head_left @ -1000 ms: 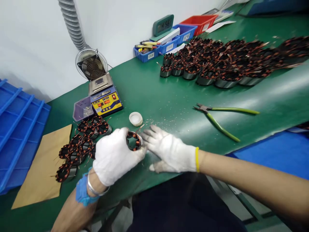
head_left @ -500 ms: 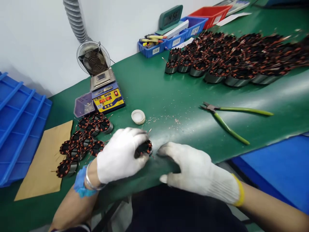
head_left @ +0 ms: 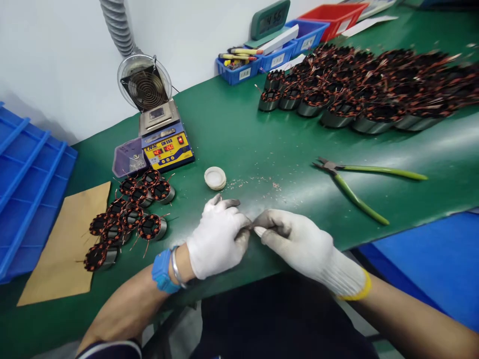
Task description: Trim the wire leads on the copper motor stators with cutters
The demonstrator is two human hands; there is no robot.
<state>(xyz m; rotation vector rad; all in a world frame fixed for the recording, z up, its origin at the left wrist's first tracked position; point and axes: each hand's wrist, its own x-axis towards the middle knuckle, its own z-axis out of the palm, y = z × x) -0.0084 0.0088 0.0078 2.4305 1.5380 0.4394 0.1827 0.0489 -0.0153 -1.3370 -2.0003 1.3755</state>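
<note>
My gloved left hand [head_left: 219,239] curls around a wire-wound motor stator, which its fingers now hide almost wholly. My right hand [head_left: 297,239], also in a white glove, is closed in a pinch right beside the left fingertips. A thin dark wire end seems to run between the two hands; its detail is too small to make out. Left of my hands stands a group of stators [head_left: 151,228] with copper leads sticking out. A small round white container [head_left: 215,178] sits just beyond the left hand.
Green-handled cutters [head_left: 359,197] lie open on the green table [head_left: 232,129] at right. Many stators [head_left: 337,113] crowd the back right. A solder pot [head_left: 168,149] with a fan stands back left, near brown card [head_left: 63,239]. Blue bins [head_left: 239,75] line the wall.
My left hand has shifted right and turned over the stator, covering it. The right hand has gone from open fingers to a pinch, meeting the left fingertips.
</note>
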